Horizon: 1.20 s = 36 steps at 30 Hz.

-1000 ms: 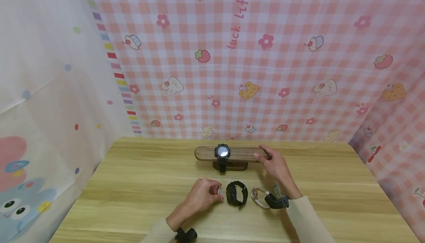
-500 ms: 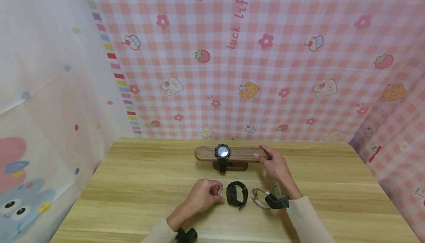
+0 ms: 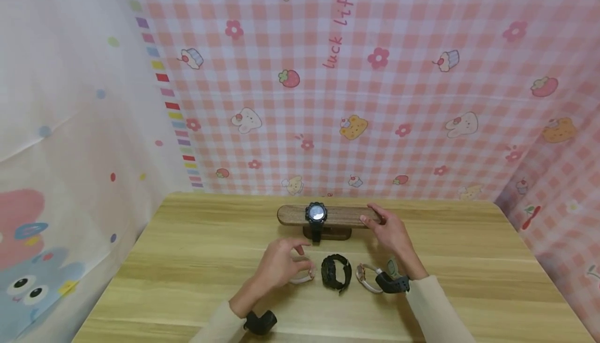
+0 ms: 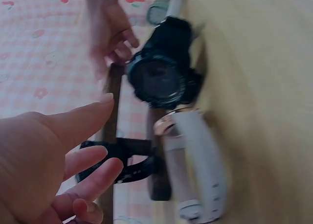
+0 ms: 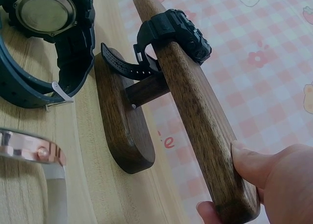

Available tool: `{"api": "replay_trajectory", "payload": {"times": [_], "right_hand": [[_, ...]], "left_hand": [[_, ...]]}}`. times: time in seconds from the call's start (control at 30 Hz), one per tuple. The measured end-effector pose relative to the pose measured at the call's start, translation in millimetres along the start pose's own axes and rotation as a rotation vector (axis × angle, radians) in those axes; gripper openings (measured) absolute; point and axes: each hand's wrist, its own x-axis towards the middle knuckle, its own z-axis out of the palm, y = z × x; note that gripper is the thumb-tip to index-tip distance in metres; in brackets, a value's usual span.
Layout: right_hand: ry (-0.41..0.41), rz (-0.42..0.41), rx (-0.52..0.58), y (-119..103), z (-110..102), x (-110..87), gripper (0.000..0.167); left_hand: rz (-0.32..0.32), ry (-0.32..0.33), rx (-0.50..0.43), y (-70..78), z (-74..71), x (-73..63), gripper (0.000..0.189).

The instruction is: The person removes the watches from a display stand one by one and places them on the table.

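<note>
My left hand (image 3: 276,264) hovers over the near middle of the table, its thumb and fingers spread and apart from a watch with a white strap (image 4: 205,160) and rose-gold case. That watch stands on its side, half hidden by the hand in the head view. At the back, my right hand (image 3: 392,236) grips the right end of a dark wooden watch stand (image 3: 344,216). A black digital watch (image 3: 316,213) hangs around the stand's bar, left of its middle, its strap dangling unfastened.
Right of the white-strapped watch, another black watch (image 3: 329,272) stands on its side on the wooden table (image 3: 187,259). Farther right are a rose-gold watch (image 3: 360,272) with a pale strap and a greenish watch (image 3: 392,266), partly behind the right wrist's black camera (image 3: 391,283).
My left fingers have let go of the white-strapped watch and spread, and the hand has risen slightly away from it. The right hand keeps its grip on the stand.
</note>
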Motion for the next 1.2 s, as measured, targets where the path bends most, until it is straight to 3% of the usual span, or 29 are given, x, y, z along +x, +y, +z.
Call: {"api": "replay_trajectory", "payload": {"times": [0.37, 0.6, 0.73, 0.97, 1.2], "right_hand": [[0.006, -0.008, -0.014, -1, -1, 1.8, 0.058], [0.002, -0.001, -0.008, 1, 0, 1.1, 0.06], [-0.001, 0.001, -0.014, 2, 0, 0.8, 0.061], [0.001, -0.005, -0.01, 3, -1, 1.2, 0.061], [0.005, -0.001, 0.011, 2, 0, 0.7, 0.06]], "left_hand": [[-0.014, 0.169, -0.055, 7.3, -19.2, 25.4, 0.046], [-0.104, 0.213, -0.11, 8.2, -20.1, 37.0, 0.059], [-0.145, 0.241, -0.077, 7.2, -16.9, 44.7, 0.069], [-0.187, 0.214, 0.035, 7.4, -4.9, 59.0, 0.083], [-0.201, 0.203, 0.111, 8.1, 6.4, 66.3, 0.081]]}}
